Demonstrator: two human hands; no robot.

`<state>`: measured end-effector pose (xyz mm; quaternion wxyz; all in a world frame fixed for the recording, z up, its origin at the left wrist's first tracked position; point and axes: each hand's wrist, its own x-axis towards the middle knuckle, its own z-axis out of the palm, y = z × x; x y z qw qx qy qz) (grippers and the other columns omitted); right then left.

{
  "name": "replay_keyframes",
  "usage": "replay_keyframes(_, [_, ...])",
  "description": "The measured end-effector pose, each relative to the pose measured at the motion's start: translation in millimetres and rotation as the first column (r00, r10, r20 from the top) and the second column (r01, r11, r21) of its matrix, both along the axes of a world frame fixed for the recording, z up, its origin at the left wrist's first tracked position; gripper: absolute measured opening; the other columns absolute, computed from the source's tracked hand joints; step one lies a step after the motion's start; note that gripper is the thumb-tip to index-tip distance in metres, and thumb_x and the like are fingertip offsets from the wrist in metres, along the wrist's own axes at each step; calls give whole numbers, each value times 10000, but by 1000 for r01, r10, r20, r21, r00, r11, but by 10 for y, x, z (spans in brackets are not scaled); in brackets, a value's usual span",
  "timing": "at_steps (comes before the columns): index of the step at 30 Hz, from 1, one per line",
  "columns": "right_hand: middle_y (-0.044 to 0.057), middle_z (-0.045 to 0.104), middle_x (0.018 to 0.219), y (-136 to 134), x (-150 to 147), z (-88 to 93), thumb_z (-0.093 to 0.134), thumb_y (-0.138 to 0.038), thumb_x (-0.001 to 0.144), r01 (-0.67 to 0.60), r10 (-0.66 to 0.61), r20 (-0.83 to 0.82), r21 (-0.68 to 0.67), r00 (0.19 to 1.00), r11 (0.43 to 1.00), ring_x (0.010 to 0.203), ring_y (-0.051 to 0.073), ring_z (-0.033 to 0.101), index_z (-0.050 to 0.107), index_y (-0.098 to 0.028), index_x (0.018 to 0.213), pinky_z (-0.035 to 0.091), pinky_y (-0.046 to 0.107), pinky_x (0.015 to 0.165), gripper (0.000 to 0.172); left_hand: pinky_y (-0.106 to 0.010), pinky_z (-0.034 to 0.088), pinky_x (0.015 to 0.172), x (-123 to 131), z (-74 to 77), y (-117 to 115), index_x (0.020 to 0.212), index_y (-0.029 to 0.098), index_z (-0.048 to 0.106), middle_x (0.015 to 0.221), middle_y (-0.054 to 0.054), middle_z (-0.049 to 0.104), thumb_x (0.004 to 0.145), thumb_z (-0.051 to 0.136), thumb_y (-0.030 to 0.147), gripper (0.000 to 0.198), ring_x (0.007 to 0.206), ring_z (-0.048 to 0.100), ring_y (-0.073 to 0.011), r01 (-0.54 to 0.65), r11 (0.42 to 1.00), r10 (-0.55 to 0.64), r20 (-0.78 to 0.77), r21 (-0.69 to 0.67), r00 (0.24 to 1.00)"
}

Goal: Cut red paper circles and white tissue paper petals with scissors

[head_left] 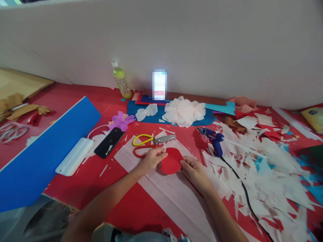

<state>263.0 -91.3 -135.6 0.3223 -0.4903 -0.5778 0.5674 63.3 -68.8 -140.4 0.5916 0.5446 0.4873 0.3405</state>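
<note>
At the near edge of the red counter [137, 208], a pale, creased paper sheet [164, 196] extends diagonally. Over its far part is a rounded red paper disc [172, 161], held between both hands: the grip of the left hand [154, 159] pinches its left edge, and that of the right hand [193, 168] pinches its right edge. To the right, white paper scraps [267, 181] spread widely, crossed by the black cable [243, 186] of a dark blue glue gun [215, 142]. To the left, a flat, bright blue board [47, 151] lies beside a white rectangular device [75, 157] and a black smartphone [109, 143]. Just beyond the hands are metal scissors with one yellow and one red handle [153, 141]. Farther off lie a purple paper flower [122, 120] and, to its right, a full white paper flower [184, 111]. Farthest stand a clear bottle of yellow-green liquid [122, 82] and a lit screen [159, 84], its content blurred.
</note>
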Motion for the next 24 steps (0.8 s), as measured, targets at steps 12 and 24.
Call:
replay_keyframes(12, [-2, 553, 645, 4, 4, 17, 431, -433, 858, -12, 9, 60, 48, 998, 999, 612, 145, 505, 554, -212, 698, 397, 248, 592, 299, -204, 273, 488, 25, 50, -4, 617, 177, 374, 556, 63, 339, 759, 543, 439, 342, 509, 355, -77, -17, 1000, 17, 1, -2, 1000])
replay_keyframes(24, [-11, 538, 635, 8, 9, 1, 439, -442, 855, -13, 12, 25, 32, 1000, 999, 591, 138, 485, 555, -216, 692, 382, 246, 573, 302, -211, 259, 504, 15, 63, -2, 601, 175, 361, 572, 60, 312, 769, 525, 406, 330, 532, 317, -77, -8, 999, 9, -27, 49, 1000])
